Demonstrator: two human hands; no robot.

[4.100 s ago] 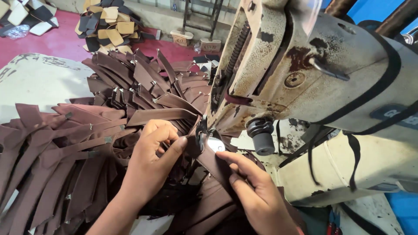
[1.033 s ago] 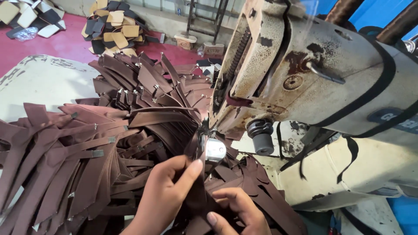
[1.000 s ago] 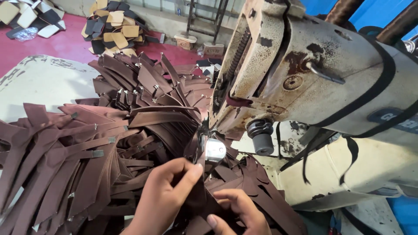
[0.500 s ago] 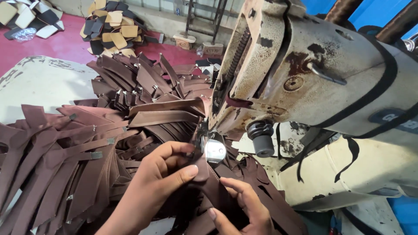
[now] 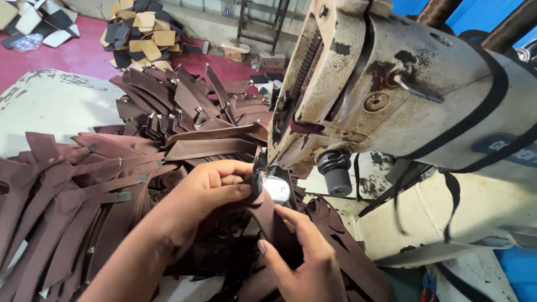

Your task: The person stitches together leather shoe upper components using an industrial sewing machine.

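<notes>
At lower centre of the frame a brown leather strap (image 5: 268,215) lies under the presser foot (image 5: 277,189) of a worn, cream-coloured sewing machine (image 5: 391,95). Its long axis runs from the foot down toward the bottom edge of the frame, leaning slightly to the right, so the piece points back toward the person.

The left hand (image 5: 201,196) comes in from the lower left. Its grip is closed: thumb and fingers pinch the strap's upper end just left of the foot, touching or nearly touching the metal. The right hand (image 5: 305,260) comes in from the bottom edge, below and a little right of the foot. Its fingers lie pressed on the strap's lower stretch, thumb curled in against the leather, so this grip too is closed on the strap rather than spread. Of the two, the left hand is nearer the foot; the right sits further down the strap's length. The needle itself is hidden behind the foot and the left fingertips.

Across the left half of the frame, a heap of like brown straps (image 5: 84,184), some with small metal buckles, covers the tabletop (image 5: 50,106). At upper left, tan and dark cut pieces (image 5: 142,36) lie stacked on the red floor (image 5: 78,53).
</notes>
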